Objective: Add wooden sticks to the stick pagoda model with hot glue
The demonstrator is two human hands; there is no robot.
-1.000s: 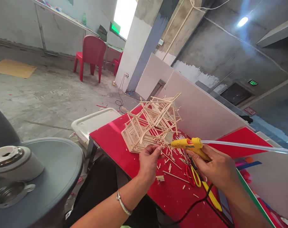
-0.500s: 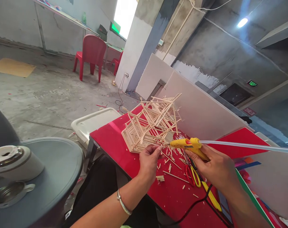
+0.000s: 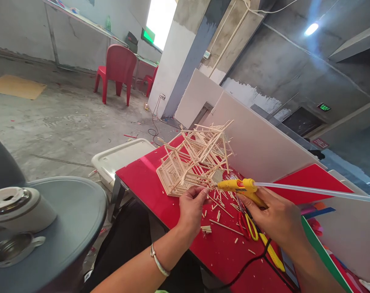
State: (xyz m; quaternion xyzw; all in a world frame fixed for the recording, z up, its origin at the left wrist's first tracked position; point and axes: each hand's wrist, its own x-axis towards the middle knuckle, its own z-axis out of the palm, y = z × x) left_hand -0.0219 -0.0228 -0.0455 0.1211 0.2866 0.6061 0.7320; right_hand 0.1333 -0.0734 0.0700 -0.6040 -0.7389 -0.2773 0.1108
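My right hand (image 3: 274,209) is wrapped round a yellow hot glue gun (image 3: 241,186), and a long clear glue stick (image 3: 307,188) sticks out of its back end. The gun's nozzle points left, close to the fingertips of my left hand (image 3: 193,203). Those fingers are pinched together; whatever small piece they hold is too hidden to make out. Just behind them stands a model built of thin wooden sticks (image 3: 193,158), with a slatted base and a frame of crossing sticks.
On the red table (image 3: 142,173) lie loose stick offcuts (image 3: 206,229), scissors (image 3: 251,226) and a yellow utility knife (image 3: 274,254). The gun's black cord (image 3: 248,264) runs over the near side. To the left, a grey stool (image 3: 77,203) carries a pot-like container (image 3: 22,207) and a metal cup (image 3: 12,248).
The glue gun has shifted very slightly left, bringing its nozzle nearer my left fingertips, and the glue stick's tail tilts down a little more. My left hand stays put.
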